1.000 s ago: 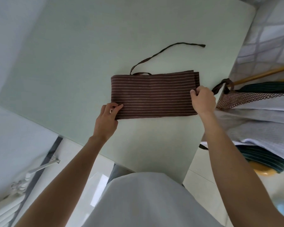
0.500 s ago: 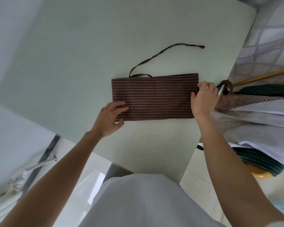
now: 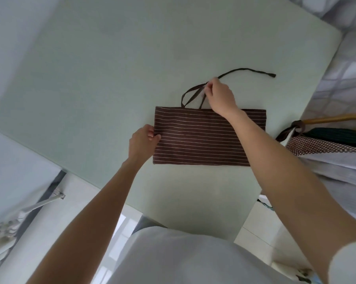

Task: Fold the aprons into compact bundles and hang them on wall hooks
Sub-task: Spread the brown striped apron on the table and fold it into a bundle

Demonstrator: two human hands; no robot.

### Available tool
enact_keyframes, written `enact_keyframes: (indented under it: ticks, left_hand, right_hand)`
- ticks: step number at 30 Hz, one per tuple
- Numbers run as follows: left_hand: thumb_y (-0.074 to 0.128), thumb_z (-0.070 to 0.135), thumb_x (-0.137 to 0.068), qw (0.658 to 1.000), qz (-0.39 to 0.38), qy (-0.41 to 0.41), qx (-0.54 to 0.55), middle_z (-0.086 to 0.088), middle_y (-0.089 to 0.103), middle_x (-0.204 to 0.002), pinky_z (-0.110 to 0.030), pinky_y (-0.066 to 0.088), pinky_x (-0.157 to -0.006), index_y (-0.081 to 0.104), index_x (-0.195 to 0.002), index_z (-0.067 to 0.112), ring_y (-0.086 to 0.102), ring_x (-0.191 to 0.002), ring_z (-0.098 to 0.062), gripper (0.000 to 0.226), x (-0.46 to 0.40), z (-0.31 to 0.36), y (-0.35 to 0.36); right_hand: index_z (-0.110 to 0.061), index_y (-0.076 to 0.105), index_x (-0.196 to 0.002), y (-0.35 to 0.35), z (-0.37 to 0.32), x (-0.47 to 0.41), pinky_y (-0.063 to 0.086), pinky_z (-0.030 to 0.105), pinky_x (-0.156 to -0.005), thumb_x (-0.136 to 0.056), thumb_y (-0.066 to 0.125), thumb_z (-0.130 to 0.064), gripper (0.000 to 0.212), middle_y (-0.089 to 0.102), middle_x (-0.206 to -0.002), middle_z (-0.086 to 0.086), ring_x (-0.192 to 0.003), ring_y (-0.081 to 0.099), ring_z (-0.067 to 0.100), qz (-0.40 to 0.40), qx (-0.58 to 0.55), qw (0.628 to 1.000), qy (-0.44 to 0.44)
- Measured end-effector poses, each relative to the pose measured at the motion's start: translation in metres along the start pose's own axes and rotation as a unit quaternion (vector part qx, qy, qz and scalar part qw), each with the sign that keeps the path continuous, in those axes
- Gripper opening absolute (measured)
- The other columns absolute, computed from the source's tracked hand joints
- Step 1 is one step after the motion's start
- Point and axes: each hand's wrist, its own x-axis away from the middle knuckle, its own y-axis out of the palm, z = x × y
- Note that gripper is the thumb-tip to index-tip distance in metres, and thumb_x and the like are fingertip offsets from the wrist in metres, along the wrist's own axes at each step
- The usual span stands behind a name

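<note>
**A:** Watching the feed now. I'm seeing the brown striped apron lying flat on the pale green table, folded into a long band.

**B:** What are the hands doing?

**A:** The left hand is gripping the band's left edge, thumb on top, fingers curling under the cloth. The right hand is reaching across the band to its far side and pinching the apron strap between fingertips, just above the folded edge. The strap's loose end is trailing off to the right on the table.

**B:** Anything off to the side?

**A:** I'm making out a pile of other aprons at the right, beside the table edge, with a wooden stick lying behind it.
</note>
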Motion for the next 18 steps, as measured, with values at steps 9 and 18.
enact_keyframes:
  ticks: [9,18]
  left_hand:
    - [0.058,0.02,-0.091,1.0,-0.011,-0.017,0.0,-0.006,0.063,-0.117,-0.027,0.043,-0.082,0.058,-0.118,0.01,0.06,-0.101,-0.023,0.028,-0.01,-0.009,-0.01]
    - [0.06,0.026,-0.09,1.0,0.018,-0.008,0.022,-0.003,0.064,-0.112,-0.024,0.043,-0.079,0.058,-0.115,0.012,0.058,-0.084,-0.012,0.029,-0.008,-0.013,-0.008]
  right_hand:
    - [-0.018,0.051,-0.112,-0.047,0.004,-0.033,0.036,0.031,-0.078,-0.085,0.063,-0.017,0.03,0.05,-0.089,0.0,-0.087,0.045,0.018,-0.066,0.004,0.993,-0.093]
    - [-0.016,0.047,-0.129,-0.026,0.032,-0.01,0.036,0.032,-0.103,-0.078,0.073,-0.019,0.058,0.043,-0.129,0.012,-0.118,0.042,0.025,0.1,0.049,0.993,-0.03]
